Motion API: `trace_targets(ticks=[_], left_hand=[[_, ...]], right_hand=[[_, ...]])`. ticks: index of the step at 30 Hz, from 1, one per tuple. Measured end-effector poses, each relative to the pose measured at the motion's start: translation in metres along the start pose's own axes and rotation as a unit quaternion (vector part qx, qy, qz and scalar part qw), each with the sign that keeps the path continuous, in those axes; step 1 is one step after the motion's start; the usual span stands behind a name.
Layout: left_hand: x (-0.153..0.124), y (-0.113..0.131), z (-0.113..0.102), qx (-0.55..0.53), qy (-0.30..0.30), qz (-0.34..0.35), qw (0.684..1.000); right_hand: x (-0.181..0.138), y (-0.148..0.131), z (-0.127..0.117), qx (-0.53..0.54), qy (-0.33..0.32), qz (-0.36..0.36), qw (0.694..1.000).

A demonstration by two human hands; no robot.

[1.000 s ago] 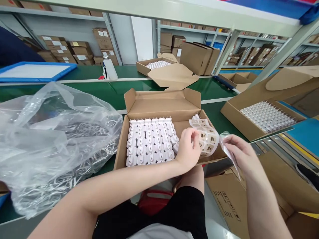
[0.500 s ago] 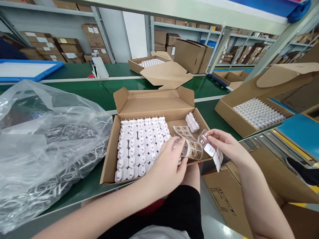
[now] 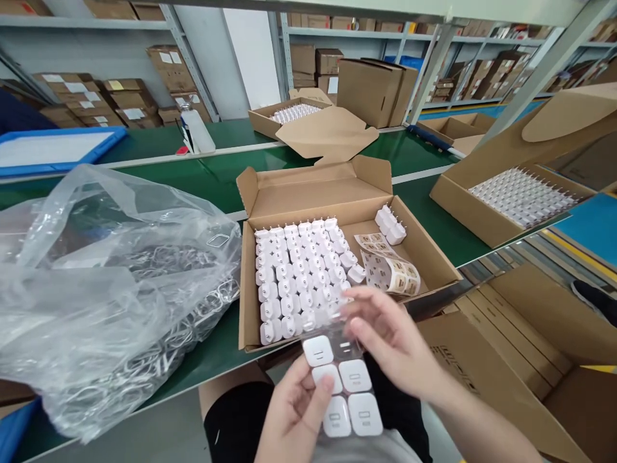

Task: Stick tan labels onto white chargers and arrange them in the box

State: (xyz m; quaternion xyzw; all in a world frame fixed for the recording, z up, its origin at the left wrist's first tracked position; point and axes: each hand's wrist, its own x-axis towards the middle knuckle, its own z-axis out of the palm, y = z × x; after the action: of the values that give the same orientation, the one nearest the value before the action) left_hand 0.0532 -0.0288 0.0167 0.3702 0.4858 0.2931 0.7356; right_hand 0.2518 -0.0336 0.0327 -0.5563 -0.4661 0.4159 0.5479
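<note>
My left hand [image 3: 294,411] grips a clear sheet of white square stickers [image 3: 343,384] from below, thumb pressed on it, low over my lap. My right hand [image 3: 390,341] pinches the sheet's upper edge with curled fingers. Just beyond them an open cardboard box [image 3: 436,257] sits on the green bench, filled on its left with rows of white chargers [image 3: 301,270]. A curled strip of tan labels [image 3: 393,273] and a few loose chargers [image 3: 390,225] lie in the box's right part.
A big clear plastic bag [image 3: 106,283] of wrapped parts fills the left of the green bench [image 3: 212,177]. More open charger boxes stand at the back [image 3: 294,116] and right [image 3: 518,199]. A large carton [image 3: 525,347] sits below right. Shelves of cartons stand behind.
The label strip left my hands and now lies in the box. Both hands came down toward my lap, and now together hold the sheet of white stickers.
</note>
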Motion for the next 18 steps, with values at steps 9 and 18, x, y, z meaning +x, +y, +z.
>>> trace_targets(ticks=[9,18], left_hand=[[0.027,0.072,-0.041,0.13,0.088,0.13,0.979],[0.077,0.094,-0.047,0.481,0.171,0.255,0.821]], right_hand=[[0.089,-0.006,-0.057,-0.558,-0.061,0.019,0.827],[0.104,0.005,-0.04,-0.658,-0.087,0.058,0.746]])
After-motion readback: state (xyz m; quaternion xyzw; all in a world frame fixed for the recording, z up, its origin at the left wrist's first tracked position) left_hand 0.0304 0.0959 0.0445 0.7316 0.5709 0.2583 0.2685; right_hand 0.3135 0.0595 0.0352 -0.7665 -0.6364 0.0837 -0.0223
